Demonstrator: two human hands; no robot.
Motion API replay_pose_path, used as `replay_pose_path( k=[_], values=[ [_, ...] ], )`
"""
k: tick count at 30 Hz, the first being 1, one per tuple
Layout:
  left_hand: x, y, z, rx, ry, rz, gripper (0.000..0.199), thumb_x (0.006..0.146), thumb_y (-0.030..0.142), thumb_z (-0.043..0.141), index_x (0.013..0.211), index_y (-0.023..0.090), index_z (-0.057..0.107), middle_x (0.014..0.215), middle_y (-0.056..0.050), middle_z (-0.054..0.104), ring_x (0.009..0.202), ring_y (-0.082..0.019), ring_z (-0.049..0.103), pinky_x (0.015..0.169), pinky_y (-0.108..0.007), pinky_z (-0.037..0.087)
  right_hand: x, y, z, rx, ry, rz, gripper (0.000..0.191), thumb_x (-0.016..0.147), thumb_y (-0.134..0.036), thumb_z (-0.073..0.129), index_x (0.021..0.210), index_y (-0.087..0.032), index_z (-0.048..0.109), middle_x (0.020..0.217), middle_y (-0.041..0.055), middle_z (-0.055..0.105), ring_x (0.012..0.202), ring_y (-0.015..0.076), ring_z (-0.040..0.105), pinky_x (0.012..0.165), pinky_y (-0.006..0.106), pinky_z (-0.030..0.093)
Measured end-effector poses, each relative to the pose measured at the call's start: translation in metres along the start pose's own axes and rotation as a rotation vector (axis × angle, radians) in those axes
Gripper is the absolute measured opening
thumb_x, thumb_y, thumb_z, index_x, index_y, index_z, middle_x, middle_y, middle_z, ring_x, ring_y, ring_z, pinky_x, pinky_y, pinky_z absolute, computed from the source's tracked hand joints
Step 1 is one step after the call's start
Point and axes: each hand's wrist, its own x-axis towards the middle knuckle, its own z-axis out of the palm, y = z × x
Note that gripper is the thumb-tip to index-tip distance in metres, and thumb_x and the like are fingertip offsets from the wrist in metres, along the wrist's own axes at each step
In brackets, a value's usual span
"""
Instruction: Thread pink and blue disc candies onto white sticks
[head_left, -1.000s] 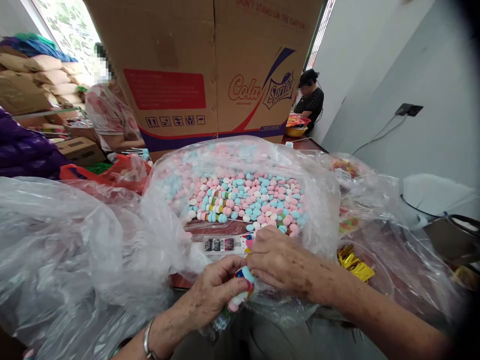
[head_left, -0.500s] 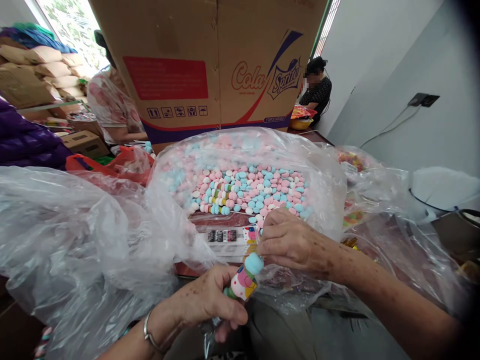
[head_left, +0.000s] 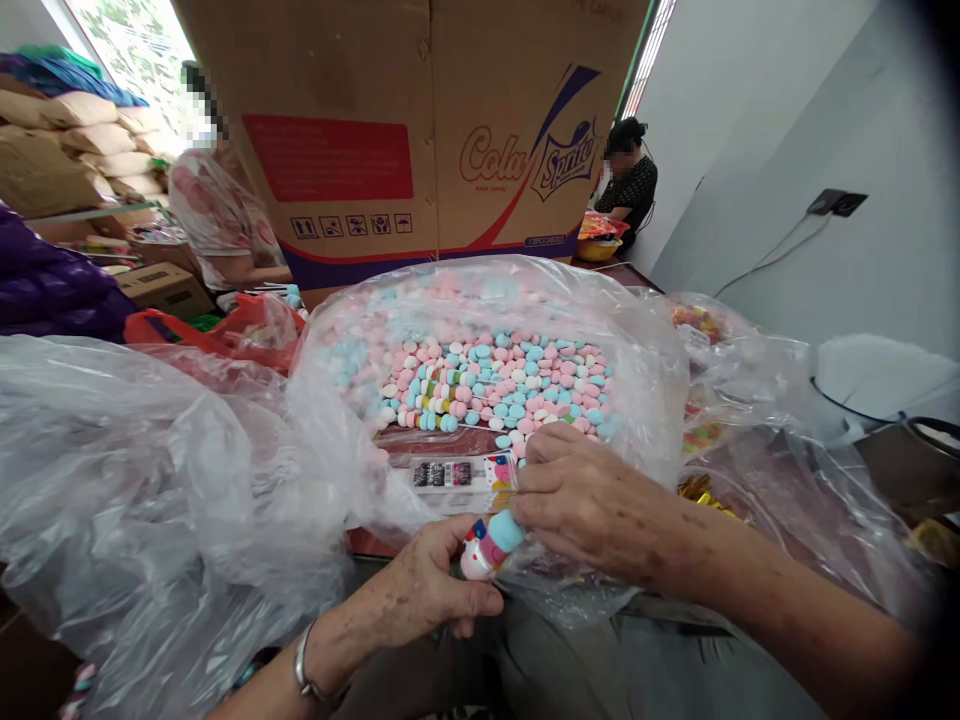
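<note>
My left hand (head_left: 420,590) is closed around a candy skewer (head_left: 491,548) of blue and pink pieces, partly covered by a clear printed wrapper with red, blue and yellow spots. At the skewer's blue upper end, my right hand (head_left: 581,495) has its fingers pinched together; what sits between them is hidden. Just behind lies a flat stack of printed clear wrappers (head_left: 454,475). Farther back, loose pink, blue and white candies (head_left: 525,385) fill an opened clear plastic bag (head_left: 652,370). Several finished-looking skewers (head_left: 442,395) with green and yellow bits rest on those candies.
A tall cardboard carton (head_left: 360,80) stands behind the candy bag. Crumpled clear plastic (head_left: 150,480) spreads over the left side, near a red bag (head_left: 255,330). At right are gold ties (head_left: 701,490) and more plastic. Two people sit beyond the carton.
My left hand has risen slightly, bringing the skewer up against my right fingertips and tilting it more to the right. The right hand has stayed almost in place.
</note>
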Motion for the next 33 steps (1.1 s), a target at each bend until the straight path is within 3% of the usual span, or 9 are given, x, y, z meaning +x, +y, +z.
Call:
replay_pose_path(
  k=[5, 8, 13, 17, 20, 22, 24, 30, 33],
  values=[
    [-0.006, 0.006, -0.003, 0.042, 0.011, 0.014, 0.039, 0.069, 0.032, 0.082, 0.094, 0.016, 0.056, 0.065, 0.006, 0.057, 0.046, -0.006, 0.052, 0.042, -0.016, 0.039, -0.003, 0.006, -0.012, 0.0, 0.031, 0.003, 0.024, 0.096, -0.019, 0.049, 0.075, -0.018, 0.061, 0.07, 0.0009, 0.058, 0.07, 0.0161, 0.036, 0.07, 0.034, 0.024],
    [-0.005, 0.01, -0.001, 0.072, -0.023, 0.012, 0.04, 0.069, 0.033, 0.082, 0.094, 0.017, 0.056, 0.061, 0.006, 0.057, 0.047, -0.007, 0.052, 0.043, -0.016, 0.04, 0.002, 0.003, -0.005, 0.0, 0.038, -0.023, 0.023, 0.095, -0.018, 0.05, 0.076, -0.018, 0.061, 0.07, 0.0003, 0.059, 0.07, 0.016, 0.037, 0.069, 0.033, 0.024],
    [0.002, 0.009, 0.003, 0.066, -0.048, 0.01, 0.047, 0.068, 0.036, 0.082, 0.102, 0.016, 0.057, 0.064, 0.004, 0.06, 0.048, -0.008, 0.054, 0.044, -0.017, 0.042, 0.01, -0.008, 0.013, 0.013, -0.085, -0.037, 0.022, 0.091, -0.018, 0.058, 0.069, -0.02, 0.057, 0.071, -0.001, 0.061, 0.072, 0.0171, 0.043, 0.071, 0.034, 0.029],
    [0.001, 0.009, 0.006, 0.029, 0.011, 0.042, 0.043, 0.069, 0.037, 0.081, 0.098, 0.017, 0.056, 0.065, 0.005, 0.059, 0.047, -0.008, 0.055, 0.046, -0.018, 0.043, 0.008, -0.002, 0.008, 0.054, 0.002, 0.053, 0.011, 0.093, -0.016, 0.052, 0.087, -0.019, 0.061, 0.09, 0.005, 0.063, 0.086, 0.0194, 0.05, 0.077, 0.032, 0.037],
    [-0.001, 0.016, 0.009, -0.001, 0.052, 0.066, 0.036, 0.083, 0.051, 0.065, 0.088, 0.016, 0.056, 0.066, 0.002, 0.062, 0.046, -0.008, 0.056, 0.044, -0.017, 0.04, 0.002, 0.012, -0.005, 0.107, 0.039, 0.163, 0.018, 0.097, -0.017, 0.044, 0.095, -0.015, 0.062, 0.094, 0.0085, 0.06, 0.088, 0.0189, 0.052, 0.075, 0.03, 0.041],
    [-0.002, 0.02, 0.012, -0.029, 0.068, 0.056, 0.045, 0.09, 0.058, 0.049, 0.081, 0.015, 0.058, 0.064, -0.001, 0.064, 0.045, -0.009, 0.056, 0.042, -0.017, 0.039, -0.002, 0.02, -0.011, 0.136, 0.001, 0.154, 0.026, 0.1, -0.02, 0.04, 0.088, -0.016, 0.063, 0.083, 0.0055, 0.057, 0.079, 0.0169, 0.051, 0.07, 0.028, 0.04],
    [-0.002, 0.023, 0.015, -0.049, 0.095, 0.03, 0.049, 0.09, 0.06, 0.046, 0.077, 0.014, 0.059, 0.063, -0.003, 0.065, 0.044, -0.01, 0.056, 0.041, -0.018, 0.041, -0.003, 0.023, -0.012, 0.173, -0.029, 0.127, 0.03, 0.101, -0.022, 0.039, 0.084, -0.016, 0.062, 0.078, 0.0039, 0.056, 0.076, 0.0157, 0.05, 0.068, 0.027, 0.039],
    [-0.003, 0.02, 0.022, 0.082, 0.239, -0.027, 0.052, 0.088, 0.062, 0.047, 0.077, 0.014, 0.062, 0.056, -0.004, 0.066, 0.042, -0.01, 0.055, 0.037, -0.016, 0.035, -0.001, 0.015, 0.013, 0.315, -0.003, 0.062, 0.034, 0.101, -0.027, 0.037, 0.08, -0.015, 0.062, 0.077, 0.0044, 0.058, 0.076, 0.016, 0.05, 0.072, 0.028, 0.041],
    [-0.001, 0.02, 0.021, 0.067, 0.334, 0.051, 0.053, 0.09, 0.063, 0.044, 0.076, 0.014, 0.06, 0.056, -0.004, 0.066, 0.044, -0.011, 0.057, 0.038, -0.017, 0.037, -0.002, 0.007, 0.03, 0.531, 0.183, 0.29, 0.026, 0.099, -0.031, 0.041, 0.098, -0.016, 0.062, 0.087, 0.0051, 0.06, 0.079, 0.0154, 0.054, 0.072, 0.029, 0.046]
  ],
)
